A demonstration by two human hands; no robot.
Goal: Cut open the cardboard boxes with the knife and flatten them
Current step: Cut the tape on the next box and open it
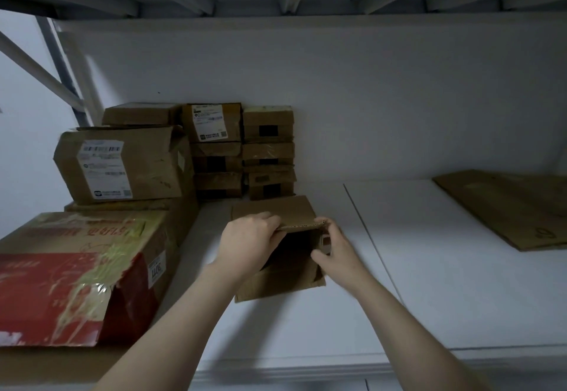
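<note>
Cardboard box | left hand grips top flap edge | right hand grips right edge | bare shelf rightward

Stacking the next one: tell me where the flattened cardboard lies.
Head view: the flattened cardboard lies on the shelf's far right by the back wall, apart from the box held at centre.

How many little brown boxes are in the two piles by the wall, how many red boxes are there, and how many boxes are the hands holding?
Little brown boxes in the left pile and the right pile: 6, three in each
Red box: 1
Open box gripped by the left hand and the right hand: 1
Total: 8
</note>
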